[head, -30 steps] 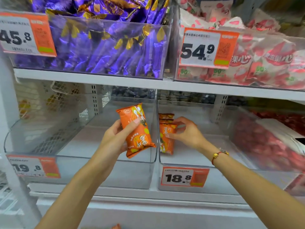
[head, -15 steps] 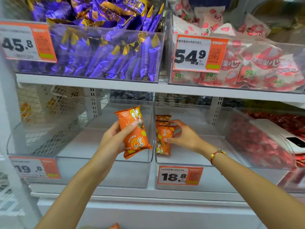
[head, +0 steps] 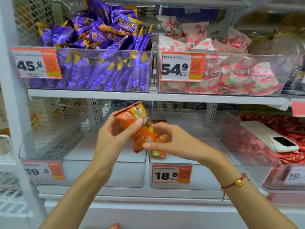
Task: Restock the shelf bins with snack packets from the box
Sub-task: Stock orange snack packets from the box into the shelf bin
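My left hand [head: 113, 134] grips an orange snack packet [head: 140, 128] by its upper part, in front of the lower shelf. My right hand [head: 170, 139] pinches the same packet at its lower end. Behind my hands, a few matching orange packets [head: 159, 153] stand upright at the left front of the clear bin [head: 206, 172] tagged 18.8. The clear bin [head: 102, 171] tagged 19.8 to its left holds nothing I can see. The box is out of view, apart from an orange corner [head: 113, 226] at the bottom edge.
The upper shelf carries a bin of purple packets [head: 99, 70] and a bin of white-and-red packets [head: 231, 75]. At lower right, a bin of red sweets [head: 257, 146] has a white phone [head: 277, 139] lying on top. A white upright post [head: 14, 96] stands at left.
My right hand left the packets standing in the 18.8 bin and took the lower end of the packet in my left hand. The view tilted upward.
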The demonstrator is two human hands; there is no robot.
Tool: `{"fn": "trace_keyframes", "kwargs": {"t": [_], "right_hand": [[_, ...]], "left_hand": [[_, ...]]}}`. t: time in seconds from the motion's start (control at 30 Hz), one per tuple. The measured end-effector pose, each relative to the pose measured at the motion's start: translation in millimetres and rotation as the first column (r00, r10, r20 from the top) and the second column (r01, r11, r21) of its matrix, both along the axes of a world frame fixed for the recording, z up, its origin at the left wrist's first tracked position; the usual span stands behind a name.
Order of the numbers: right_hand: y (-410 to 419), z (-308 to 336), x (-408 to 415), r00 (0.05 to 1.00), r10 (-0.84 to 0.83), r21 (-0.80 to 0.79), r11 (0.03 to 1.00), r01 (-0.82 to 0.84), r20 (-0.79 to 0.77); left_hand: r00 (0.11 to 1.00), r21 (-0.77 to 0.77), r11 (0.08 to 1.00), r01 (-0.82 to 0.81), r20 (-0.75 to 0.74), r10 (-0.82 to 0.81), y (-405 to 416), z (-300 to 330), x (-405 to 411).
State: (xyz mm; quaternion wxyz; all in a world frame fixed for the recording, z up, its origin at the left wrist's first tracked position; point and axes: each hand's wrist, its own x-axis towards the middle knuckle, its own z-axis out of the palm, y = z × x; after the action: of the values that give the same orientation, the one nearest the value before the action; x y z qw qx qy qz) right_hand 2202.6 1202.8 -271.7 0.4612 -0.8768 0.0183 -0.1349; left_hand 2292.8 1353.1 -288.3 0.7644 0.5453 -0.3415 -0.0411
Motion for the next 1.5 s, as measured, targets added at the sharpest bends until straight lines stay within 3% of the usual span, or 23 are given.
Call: {"fn": "trace_keyframes", "kwargs": {"t": [0.13, 0.2, 0.27, 0.37, 0.47, 0.57, 0.63, 0.77, 0.97, 1.2, 1.33, 1.5], "right_hand": [[-5.1, 2.0, -0.2, 0.988, 0.040, 0.318, 0.944, -0.086, 0.146], [-18.5, 3.1, -5.2, 0.987, 0.049, 0.481, 0.869, -0.117, 0.152], [-35.5, 3.2, -12.5, 0.993, 0.053, 0.515, 0.851, -0.101, 0.107], [-62.5, -0.7, -21.8, 0.998, -0.061, 0.449, 0.892, 0.048, 0.015], [-75.7, -12.7, -13.3, 0.945, -0.326, 0.383, 0.870, 0.310, -0.024], [-77.4, -34.2, 7.4, 0.843, -0.536, 0.080, 0.839, 0.539, -0.051], [-76.3, -45.4, 21.0, 0.846, -0.526, -0.091, 0.850, 0.519, -0.090], [-71.0, -54.1, 46.7, 0.868, -0.474, -0.233, 0.870, 0.435, -0.148], [-75.7, -58.9, 70.3, 0.792, -0.510, -0.107, 0.856, 0.506, -0.337], [-71.0, -56.4, 63.2, 0.857, -0.332, 0.100, 0.912, 0.399, -0.394], [-68.4, -48.5, 51.8, 0.847, -0.343, 0.019, 0.923, 0.383, -0.406], [-65.3, -48.2, 45.0, 0.865, -0.434, -0.176, 0.899, 0.400, -0.253]], "left_hand": [[0.998, -0.066, 0.997, 0.028, -0.047, -0.031, -9.7, 3.5, -4.1], [0.999, 0.041, 0.999, 0.016, 0.041, -0.017, -15.5, -3.4, 1.7], [0.979, 0.276, 0.960, -0.053, 0.205, -0.005, -17.5, -16.3, 15.9], [0.939, 0.567, 0.815, -0.120, 0.331, -0.093, -14.5, -37.4, 33.3], [0.925, 0.639, 0.758, -0.131, 0.354, -0.138, -16.8, -48.8, 32.5], [0.885, 0.682, 0.688, -0.247, 0.448, -0.125, -17.8, -51.9, 23.7], [0.882, 0.672, 0.696, -0.254, 0.456, -0.118, -16.6, -52.9, 24.2], [0.888, 0.645, 0.739, -0.192, 0.435, -0.149, -16.0, -57.4, 31.4], [0.909, 0.613, 0.789, -0.047, 0.354, -0.221, -16.3, -61.5, 40.3], [0.911, 0.606, 0.794, -0.041, 0.349, -0.220, -19.1, -65.6, 44.1], [0.907, 0.605, 0.795, -0.049, 0.360, -0.219, -19.6, -65.8, 44.7], [0.906, 0.612, 0.789, -0.052, 0.361, -0.221, -19.1, -63.5, 45.1]]}}
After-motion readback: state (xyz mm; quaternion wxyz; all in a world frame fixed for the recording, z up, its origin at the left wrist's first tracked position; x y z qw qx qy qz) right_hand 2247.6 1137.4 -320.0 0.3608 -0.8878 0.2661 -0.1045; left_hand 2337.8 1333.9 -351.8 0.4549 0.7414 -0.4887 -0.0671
